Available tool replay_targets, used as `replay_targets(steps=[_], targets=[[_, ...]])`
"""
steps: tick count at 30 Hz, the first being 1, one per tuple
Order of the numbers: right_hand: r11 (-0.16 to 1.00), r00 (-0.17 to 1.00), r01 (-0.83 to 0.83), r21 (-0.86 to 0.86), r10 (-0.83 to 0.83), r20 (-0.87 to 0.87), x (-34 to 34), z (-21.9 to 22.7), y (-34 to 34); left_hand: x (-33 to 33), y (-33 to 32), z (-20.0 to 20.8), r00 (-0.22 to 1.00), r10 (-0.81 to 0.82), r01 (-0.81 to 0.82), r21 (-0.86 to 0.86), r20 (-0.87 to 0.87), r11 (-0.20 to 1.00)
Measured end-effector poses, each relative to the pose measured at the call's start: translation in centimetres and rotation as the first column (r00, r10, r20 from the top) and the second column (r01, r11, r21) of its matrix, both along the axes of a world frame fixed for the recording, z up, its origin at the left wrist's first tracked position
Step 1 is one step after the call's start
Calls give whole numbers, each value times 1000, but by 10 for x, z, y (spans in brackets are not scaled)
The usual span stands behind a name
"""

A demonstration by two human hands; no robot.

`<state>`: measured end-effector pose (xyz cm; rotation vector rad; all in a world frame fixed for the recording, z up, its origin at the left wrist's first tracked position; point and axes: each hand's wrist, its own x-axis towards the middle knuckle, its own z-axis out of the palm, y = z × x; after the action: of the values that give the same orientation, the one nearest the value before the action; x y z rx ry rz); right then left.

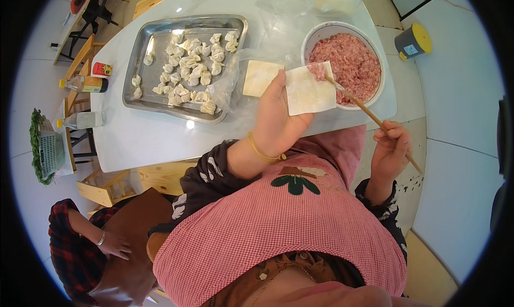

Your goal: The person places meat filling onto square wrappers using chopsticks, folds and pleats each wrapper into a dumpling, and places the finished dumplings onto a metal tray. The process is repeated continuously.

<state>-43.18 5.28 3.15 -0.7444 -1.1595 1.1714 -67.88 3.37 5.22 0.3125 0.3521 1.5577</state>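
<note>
My left hand holds a square, pale wonton wrapper flat, thumb along its left edge. A smear of pink minced meat lies at the wrapper's upper edge. My right hand grips a thin wooden chopstick, whose tip meets that meat. Just beyond, partly behind the wrapper, stands a white bowl full of minced meat. More square wrappers lie left of my left hand, next to a clear plastic bag. Farther left, folded wontons sit in a metal tray.
The white table has bottles and a red can by its left edge. A green basket with leafy greens is at far left. Another person's hand rests at lower left. A yellow-lidded bin stands on the right.
</note>
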Motion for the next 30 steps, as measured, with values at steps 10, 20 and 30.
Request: replay_targets(steps=[10,20,30], targets=[[960,940,-184,212,109,322,29,14,6,-20,6,-4,860,-124,202,-107,495,973],[989,989,-136,-52,132,-74,2,-2,9,-12,-2,2,882,-97,158,-95,461,983],[977,968,-213,-32,206,-145,-3,1,0,1,-1,-3,957,-133,65,254,259,965]])
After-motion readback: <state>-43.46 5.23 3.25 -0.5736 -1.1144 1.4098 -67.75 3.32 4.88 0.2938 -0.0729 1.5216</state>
